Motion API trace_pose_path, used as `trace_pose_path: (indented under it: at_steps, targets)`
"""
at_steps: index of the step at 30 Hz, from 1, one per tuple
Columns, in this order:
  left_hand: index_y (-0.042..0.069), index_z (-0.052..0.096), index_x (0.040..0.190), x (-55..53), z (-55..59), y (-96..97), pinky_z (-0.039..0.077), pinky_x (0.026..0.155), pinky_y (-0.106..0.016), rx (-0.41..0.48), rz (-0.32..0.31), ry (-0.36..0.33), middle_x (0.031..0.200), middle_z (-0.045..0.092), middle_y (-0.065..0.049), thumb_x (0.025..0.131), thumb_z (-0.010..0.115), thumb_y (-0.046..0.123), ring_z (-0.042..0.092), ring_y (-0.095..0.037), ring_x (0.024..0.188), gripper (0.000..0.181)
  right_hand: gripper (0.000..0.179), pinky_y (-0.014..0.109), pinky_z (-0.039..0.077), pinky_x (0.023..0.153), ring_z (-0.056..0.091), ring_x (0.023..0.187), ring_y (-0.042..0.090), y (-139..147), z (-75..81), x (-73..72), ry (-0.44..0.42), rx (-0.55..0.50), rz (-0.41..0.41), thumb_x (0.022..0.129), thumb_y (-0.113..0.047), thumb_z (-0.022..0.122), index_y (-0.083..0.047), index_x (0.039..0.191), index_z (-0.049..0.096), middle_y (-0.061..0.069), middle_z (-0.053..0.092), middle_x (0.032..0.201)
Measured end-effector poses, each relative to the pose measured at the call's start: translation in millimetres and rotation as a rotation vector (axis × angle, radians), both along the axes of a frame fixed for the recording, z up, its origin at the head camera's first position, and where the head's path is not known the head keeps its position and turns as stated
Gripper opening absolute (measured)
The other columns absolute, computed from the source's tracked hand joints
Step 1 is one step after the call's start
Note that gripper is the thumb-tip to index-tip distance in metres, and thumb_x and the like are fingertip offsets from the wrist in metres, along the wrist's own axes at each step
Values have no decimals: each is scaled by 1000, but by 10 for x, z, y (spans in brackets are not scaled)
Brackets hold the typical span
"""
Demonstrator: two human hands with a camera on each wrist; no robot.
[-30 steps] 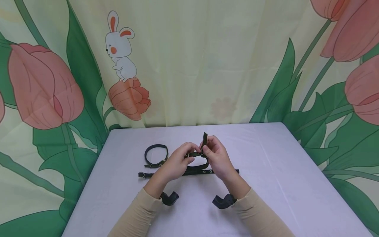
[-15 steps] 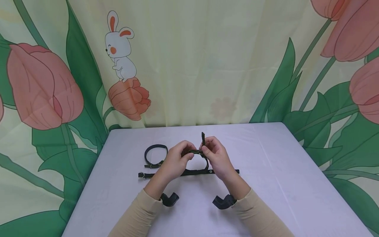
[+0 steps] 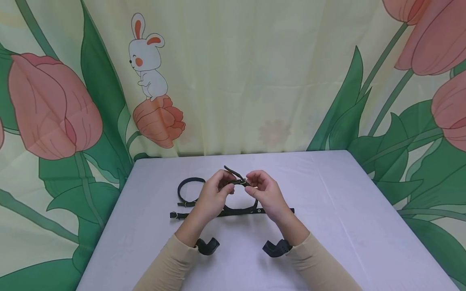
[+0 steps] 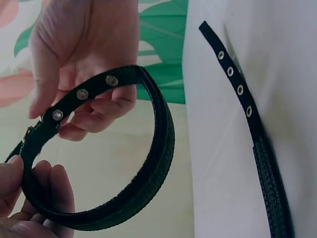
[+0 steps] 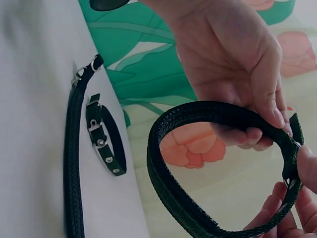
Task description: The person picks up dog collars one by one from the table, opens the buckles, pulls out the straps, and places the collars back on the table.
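Left hand (image 3: 212,197) and right hand (image 3: 268,195) pinch a looped black collar (image 4: 159,158) near its buckle (image 3: 245,181), held above a white-covered table (image 3: 335,230) where a straight strap (image 5: 74,163) lies, a second looped collar (image 5: 105,151) beyond it; a tulip-print curtain (image 3: 247,81) hangs behind.

The collar's free end (image 3: 234,172), upright in your right hand (image 3: 265,189) a second ago, now slants away from it, towards your left hand (image 3: 212,197).
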State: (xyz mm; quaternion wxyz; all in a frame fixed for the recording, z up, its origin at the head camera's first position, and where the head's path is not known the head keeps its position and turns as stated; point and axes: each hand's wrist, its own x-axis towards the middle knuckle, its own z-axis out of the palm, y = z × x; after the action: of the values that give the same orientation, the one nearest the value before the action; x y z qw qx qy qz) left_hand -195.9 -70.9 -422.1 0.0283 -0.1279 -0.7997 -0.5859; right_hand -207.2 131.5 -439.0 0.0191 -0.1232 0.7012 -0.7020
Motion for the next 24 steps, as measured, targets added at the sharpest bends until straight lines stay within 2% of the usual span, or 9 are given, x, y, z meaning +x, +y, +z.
trace_pose_path:
  at_steps: [5, 7, 14, 20, 24]
  targets:
    - [9, 67, 117, -7, -21, -29, 62, 89, -38, 56, 14, -8, 104, 70, -9, 104, 65, -2, 68, -21, 92, 18, 38, 20, 53, 83, 61, 99, 16, -3, -2, -9, -3, 20, -31, 93, 8, 75, 4, 128, 62, 4, 66, 109]
    - [9, 67, 117, -13, -31, -39, 61, 86, -30, 73, 18, -5, 105, 70, -9, 104, 65, -2, 68, -21, 92, 18, 36, 20, 54, 83, 62, 98, 16, -4, 4, -10, 1, 28, -44, 93, 9, 76, 4, 127, 64, 6, 66, 108]
    - [8, 65, 117, -30, -22, -94, 59, 85, -24, 166, 93, -32, 108, 68, -9, 103, 65, -4, 69, -20, 92, 19, 31, 19, 56, 82, 62, 96, 16, 33, 3, -18, -1, 64, -101, 94, 8, 75, 2, 123, 68, 5, 68, 107]
    - [8, 66, 119, -28, 3, -168, 59, 87, -23, 165, 127, -15, 110, 69, -13, 101, 68, -4, 71, -21, 96, 22, 30, 18, 56, 84, 61, 101, 18, 79, 3, -14, 9, 90, -116, 96, 6, 73, 3, 126, 69, 7, 68, 112]
    - [9, 67, 119, -27, -2, -213, 58, 86, -20, 152, 147, -9, 112, 69, -13, 100, 71, -2, 71, -21, 98, 22, 30, 18, 55, 83, 61, 100, 18, 107, 2, -20, 20, 95, -121, 96, 7, 72, 4, 126, 71, 5, 69, 110]
